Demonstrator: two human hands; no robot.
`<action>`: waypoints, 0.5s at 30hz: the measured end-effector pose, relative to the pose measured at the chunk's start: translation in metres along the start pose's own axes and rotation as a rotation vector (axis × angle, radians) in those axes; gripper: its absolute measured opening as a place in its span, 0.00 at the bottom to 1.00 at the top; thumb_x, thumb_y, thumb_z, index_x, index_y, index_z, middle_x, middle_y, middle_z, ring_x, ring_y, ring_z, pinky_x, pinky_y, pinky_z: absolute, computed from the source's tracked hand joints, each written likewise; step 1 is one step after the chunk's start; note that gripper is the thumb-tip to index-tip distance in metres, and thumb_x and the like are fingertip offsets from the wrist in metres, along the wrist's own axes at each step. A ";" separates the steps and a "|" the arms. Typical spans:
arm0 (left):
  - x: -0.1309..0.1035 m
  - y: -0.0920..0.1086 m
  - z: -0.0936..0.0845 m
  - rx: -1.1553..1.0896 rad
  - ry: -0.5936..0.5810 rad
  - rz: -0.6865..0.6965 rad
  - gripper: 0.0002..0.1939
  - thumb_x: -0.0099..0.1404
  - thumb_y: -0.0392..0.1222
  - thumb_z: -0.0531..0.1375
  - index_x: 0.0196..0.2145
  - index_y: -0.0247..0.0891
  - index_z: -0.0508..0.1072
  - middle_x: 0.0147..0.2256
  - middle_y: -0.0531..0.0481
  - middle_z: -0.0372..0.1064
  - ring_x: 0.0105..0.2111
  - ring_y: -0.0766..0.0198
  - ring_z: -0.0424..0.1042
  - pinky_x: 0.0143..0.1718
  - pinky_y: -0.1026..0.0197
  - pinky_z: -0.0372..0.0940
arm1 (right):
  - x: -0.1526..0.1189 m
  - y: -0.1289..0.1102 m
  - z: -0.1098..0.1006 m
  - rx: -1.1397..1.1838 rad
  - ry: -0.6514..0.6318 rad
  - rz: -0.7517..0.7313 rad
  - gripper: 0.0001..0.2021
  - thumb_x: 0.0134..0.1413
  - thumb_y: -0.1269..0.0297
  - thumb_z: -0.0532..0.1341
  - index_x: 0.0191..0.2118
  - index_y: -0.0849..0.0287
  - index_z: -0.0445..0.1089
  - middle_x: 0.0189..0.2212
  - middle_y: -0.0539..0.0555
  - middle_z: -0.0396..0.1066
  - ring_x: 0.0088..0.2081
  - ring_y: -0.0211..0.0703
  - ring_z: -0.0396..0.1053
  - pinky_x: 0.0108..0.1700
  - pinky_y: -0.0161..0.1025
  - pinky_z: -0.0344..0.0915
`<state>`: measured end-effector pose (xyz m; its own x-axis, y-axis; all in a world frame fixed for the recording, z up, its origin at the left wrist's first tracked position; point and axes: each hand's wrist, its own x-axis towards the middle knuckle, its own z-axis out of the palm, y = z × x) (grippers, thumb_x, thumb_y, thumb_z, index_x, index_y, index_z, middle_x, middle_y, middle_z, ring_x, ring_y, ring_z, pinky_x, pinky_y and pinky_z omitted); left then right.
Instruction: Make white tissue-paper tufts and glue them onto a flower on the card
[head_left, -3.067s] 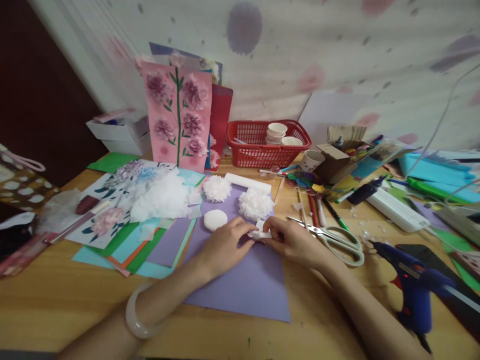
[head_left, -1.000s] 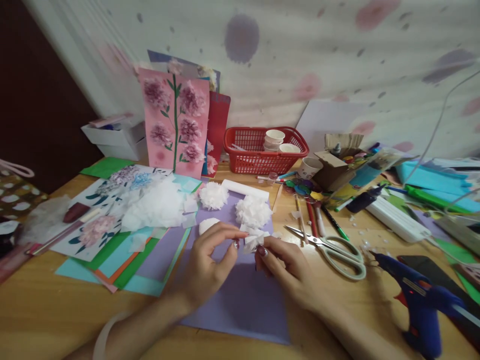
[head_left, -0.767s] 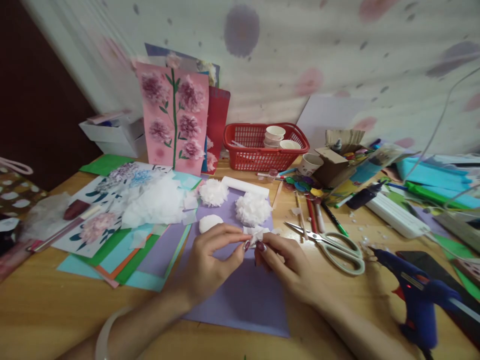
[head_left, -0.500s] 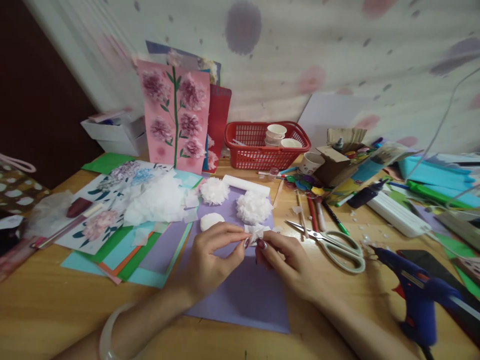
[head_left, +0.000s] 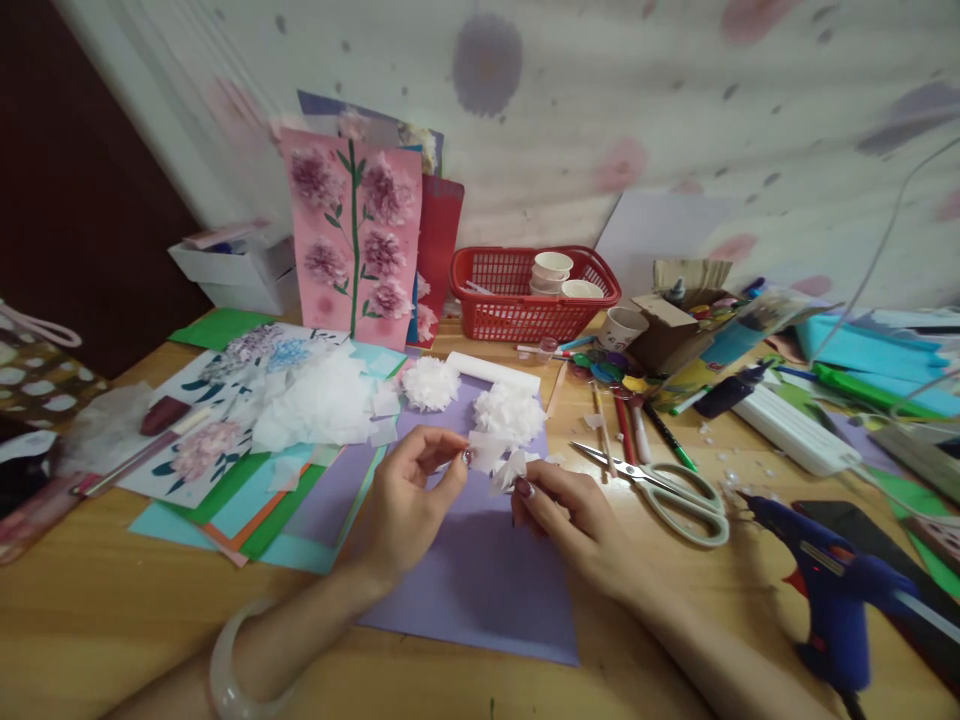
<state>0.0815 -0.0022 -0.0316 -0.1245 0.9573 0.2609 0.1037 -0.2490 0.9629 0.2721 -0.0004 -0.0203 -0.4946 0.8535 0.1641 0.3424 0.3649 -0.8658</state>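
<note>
Over a purple sheet (head_left: 480,590), my left hand (head_left: 420,500) pinches a small piece of thin white paper (head_left: 487,449) between thumb and finger. To its right, my right hand (head_left: 566,510) grips a small gathered white paper bunch (head_left: 508,470). The piece and the bunch are very close; whether they touch is unclear. Just behind my hands lie two fluffy white paper flowers, one on the left (head_left: 430,384) and one on the right (head_left: 508,412). A white roll (head_left: 493,371) rests behind them.
Scissors (head_left: 664,488) and a blue glue gun (head_left: 825,575) lie at the right. A loose white paper pile (head_left: 311,400) sits on coloured sheets at the left. Behind stand a red basket (head_left: 502,322) with cups and a pink flower picture (head_left: 315,290).
My left hand has moved left and slightly up, away from my right hand, with a white piece between its fingers. My right hand stays nearly where it was. A white disc near my left hand is now hidden.
</note>
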 end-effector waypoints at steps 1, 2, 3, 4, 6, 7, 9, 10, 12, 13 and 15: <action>0.000 -0.001 0.000 0.018 -0.002 0.033 0.04 0.60 0.33 0.59 0.33 0.40 0.71 0.33 0.54 0.73 0.36 0.68 0.74 0.40 0.68 0.68 | 0.000 0.000 0.000 -0.001 0.003 0.001 0.15 0.66 0.64 0.49 0.28 0.59 0.65 0.23 0.47 0.64 0.25 0.34 0.61 0.30 0.32 0.57; -0.001 -0.001 -0.001 0.047 -0.011 0.073 0.04 0.61 0.32 0.59 0.32 0.40 0.70 0.33 0.54 0.72 0.37 0.68 0.73 0.41 0.68 0.67 | 0.000 0.000 0.000 -0.002 0.004 0.002 0.15 0.66 0.64 0.49 0.28 0.59 0.64 0.23 0.47 0.64 0.25 0.34 0.61 0.30 0.32 0.56; -0.002 -0.001 -0.002 0.083 -0.026 0.117 0.05 0.62 0.31 0.58 0.32 0.40 0.70 0.33 0.54 0.72 0.38 0.69 0.73 0.41 0.68 0.67 | -0.001 0.000 0.000 -0.004 0.004 0.000 0.15 0.66 0.64 0.49 0.28 0.59 0.64 0.23 0.47 0.64 0.25 0.34 0.61 0.30 0.32 0.56; -0.002 0.000 -0.002 0.121 -0.047 0.164 0.06 0.62 0.31 0.57 0.31 0.40 0.70 0.33 0.54 0.72 0.38 0.69 0.72 0.41 0.68 0.66 | -0.001 0.001 0.000 -0.004 0.002 -0.004 0.15 0.66 0.64 0.50 0.28 0.59 0.65 0.23 0.47 0.64 0.25 0.34 0.61 0.30 0.32 0.56; -0.003 0.004 -0.003 0.191 -0.097 0.249 0.09 0.63 0.29 0.56 0.29 0.39 0.71 0.33 0.53 0.72 0.38 0.68 0.72 0.41 0.68 0.65 | -0.001 0.002 0.001 -0.003 -0.002 -0.012 0.15 0.66 0.64 0.50 0.28 0.59 0.65 0.23 0.47 0.64 0.25 0.33 0.61 0.30 0.32 0.56; -0.003 0.007 -0.003 0.218 -0.127 0.280 0.10 0.63 0.28 0.55 0.29 0.39 0.72 0.33 0.52 0.72 0.38 0.68 0.72 0.41 0.68 0.65 | -0.001 0.002 0.001 -0.001 -0.004 -0.015 0.14 0.66 0.64 0.50 0.29 0.59 0.65 0.23 0.47 0.65 0.25 0.33 0.61 0.30 0.32 0.56; -0.003 0.012 -0.003 0.252 -0.181 0.301 0.11 0.63 0.27 0.55 0.32 0.38 0.75 0.34 0.51 0.74 0.38 0.67 0.72 0.42 0.66 0.66 | -0.001 0.003 0.001 0.006 -0.005 -0.023 0.14 0.66 0.64 0.50 0.29 0.59 0.65 0.23 0.47 0.64 0.25 0.33 0.61 0.30 0.32 0.56; -0.003 0.015 -0.003 0.258 -0.198 0.294 0.12 0.62 0.27 0.55 0.35 0.38 0.76 0.35 0.50 0.74 0.39 0.66 0.73 0.42 0.65 0.66 | -0.001 0.004 0.001 0.009 -0.009 -0.026 0.14 0.66 0.64 0.50 0.30 0.59 0.65 0.23 0.47 0.64 0.25 0.34 0.61 0.30 0.32 0.56; -0.002 0.018 -0.002 0.254 -0.220 0.276 0.12 0.61 0.29 0.56 0.39 0.37 0.76 0.36 0.48 0.75 0.40 0.63 0.73 0.42 0.63 0.67 | -0.001 0.003 0.001 0.012 -0.017 -0.028 0.13 0.66 0.64 0.50 0.31 0.59 0.65 0.23 0.47 0.65 0.25 0.34 0.61 0.29 0.32 0.56; -0.002 0.019 -0.002 0.253 -0.229 0.272 0.11 0.61 0.30 0.58 0.39 0.37 0.77 0.37 0.47 0.75 0.40 0.62 0.73 0.42 0.62 0.68 | -0.001 0.003 0.001 0.009 -0.020 -0.031 0.13 0.66 0.64 0.50 0.31 0.59 0.65 0.23 0.48 0.65 0.25 0.34 0.61 0.29 0.32 0.57; -0.003 0.019 -0.001 0.257 -0.233 0.279 0.09 0.60 0.32 0.60 0.38 0.37 0.78 0.36 0.47 0.76 0.39 0.62 0.74 0.42 0.61 0.68 | -0.001 0.002 0.001 -0.002 -0.023 -0.034 0.13 0.66 0.65 0.50 0.31 0.59 0.65 0.24 0.48 0.66 0.24 0.34 0.61 0.29 0.32 0.57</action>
<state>0.0825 -0.0098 -0.0140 0.1660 0.8736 0.4575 0.3472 -0.4860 0.8020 0.2722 -0.0006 -0.0225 -0.5241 0.8319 0.1825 0.3263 0.3941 -0.8592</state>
